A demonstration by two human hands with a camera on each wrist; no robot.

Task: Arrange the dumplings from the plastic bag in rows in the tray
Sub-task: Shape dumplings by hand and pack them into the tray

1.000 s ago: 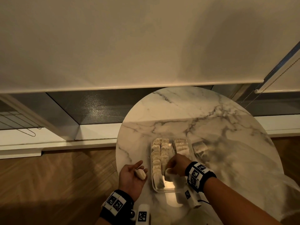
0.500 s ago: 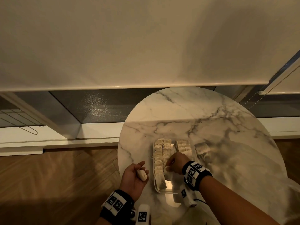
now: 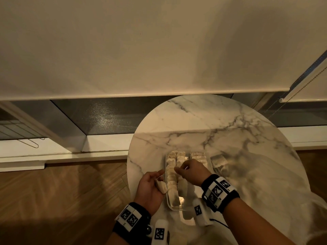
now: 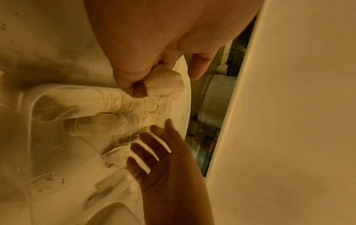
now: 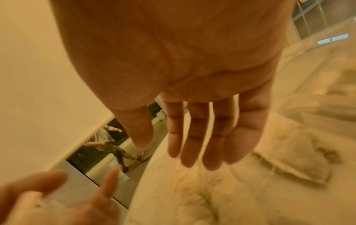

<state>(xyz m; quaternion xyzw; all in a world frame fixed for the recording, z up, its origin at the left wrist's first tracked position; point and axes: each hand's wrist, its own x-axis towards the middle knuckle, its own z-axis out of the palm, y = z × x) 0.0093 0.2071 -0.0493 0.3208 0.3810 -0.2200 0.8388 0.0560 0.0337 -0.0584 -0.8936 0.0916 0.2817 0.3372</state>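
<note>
Your left hand (image 3: 150, 189) pinches one dumpling (image 3: 161, 186) just beside the tray (image 3: 174, 207). Your right hand (image 3: 192, 172) hovers over the rows with flat, empty fingers. The dumpling looks soft and light, so hold its sides gently. The plastic bag (image 3: 276, 195) lies to the right on the table (image 3: 194, 124), out of the way

The right hand (image 3: 192, 172) covers the middle of the tray (image 3: 174, 207), hiding the dumplings beneath it. The left hand (image 3: 150, 189) conceals part of its held dumpling (image 3: 161, 186). The plastic bag (image 3: 265, 200) right of the tray runs past the frame's lower edge. The right wrist view is motion-blurred.
</note>
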